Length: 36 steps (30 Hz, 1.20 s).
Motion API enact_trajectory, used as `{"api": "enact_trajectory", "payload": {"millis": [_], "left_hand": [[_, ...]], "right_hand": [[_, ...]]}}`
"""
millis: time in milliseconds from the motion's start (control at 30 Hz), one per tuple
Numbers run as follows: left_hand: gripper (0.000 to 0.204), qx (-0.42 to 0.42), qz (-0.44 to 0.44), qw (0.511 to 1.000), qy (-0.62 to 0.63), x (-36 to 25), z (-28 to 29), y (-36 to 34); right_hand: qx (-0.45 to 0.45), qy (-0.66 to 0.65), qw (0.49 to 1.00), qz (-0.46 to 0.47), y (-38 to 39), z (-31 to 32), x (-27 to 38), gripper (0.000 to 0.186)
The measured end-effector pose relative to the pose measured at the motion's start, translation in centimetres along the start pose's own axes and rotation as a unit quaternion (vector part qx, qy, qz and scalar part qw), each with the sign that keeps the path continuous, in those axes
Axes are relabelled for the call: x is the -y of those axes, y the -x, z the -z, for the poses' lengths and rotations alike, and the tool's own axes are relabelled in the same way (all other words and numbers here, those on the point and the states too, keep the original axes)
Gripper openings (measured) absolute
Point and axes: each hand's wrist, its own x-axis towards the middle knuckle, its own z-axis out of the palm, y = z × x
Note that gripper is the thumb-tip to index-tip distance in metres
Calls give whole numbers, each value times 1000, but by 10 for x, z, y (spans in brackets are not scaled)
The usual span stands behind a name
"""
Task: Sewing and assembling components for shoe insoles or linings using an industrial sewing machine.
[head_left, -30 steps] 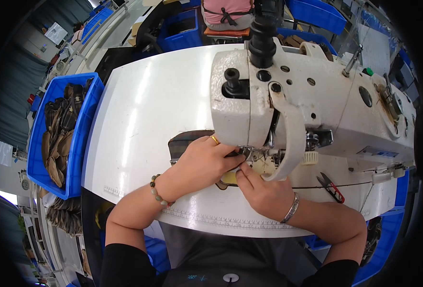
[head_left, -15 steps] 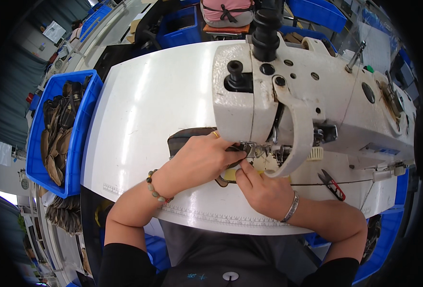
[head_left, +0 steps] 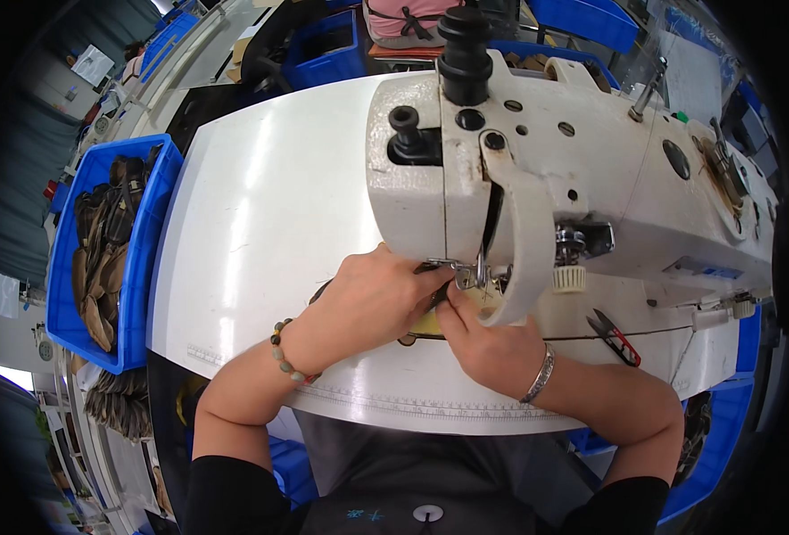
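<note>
At the needle area of a white sewing machine [head_left: 412, 205], my left hand [head_left: 376, 294], with a beaded bracelet at the wrist, has its fingers pressed on a dark fabric piece [head_left: 436, 296] beside the presser foot [head_left: 466, 276]. Most of the piece is hidden beneath that hand. My right hand [head_left: 491, 349], with a silver bangle, grips the piece's near edge from the lower right, fingertips close to the foot. A yellow patch [head_left: 426, 325] shows between the hands. Red-handled thread snips [head_left: 615, 339] lie to the right.
The white tabletop [head_left: 269, 178] has a printed ruler along its front edge. At the left stands a blue bin [head_left: 167, 160] full of brown and dark fabric pieces. More blue bins [head_left: 323, 45] and a chair with a pink cushion [head_left: 408, 18] are beyond the table.
My left hand has shifted slightly up toward the machine, and the dark piece behind it now shows much less. My right fingers have moved a little up. The view has shifted slightly.
</note>
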Motion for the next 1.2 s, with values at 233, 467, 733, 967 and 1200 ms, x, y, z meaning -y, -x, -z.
{"api": "enact_trajectory", "payload": {"millis": [233,467,733,967,1200], "left_hand": [[28,13,55,998,41,-9,5,-2],[24,1,78,994,72,-3,4,0],[24,-44,42,996,65,0,-6,8],[25,-19,37,999,32,-5,-5,7],[24,-14,52,998,31,-4,-8,6]], "right_hand": [[7,-8,1000,-25,0,-1,-2,20],[23,15,999,-21,2,-1,-3,20],[30,-25,999,-6,-3,5,-2,14],[-47,-38,998,35,-1,-3,-4,10],[-48,-57,997,33,-2,-2,-4,11]]}}
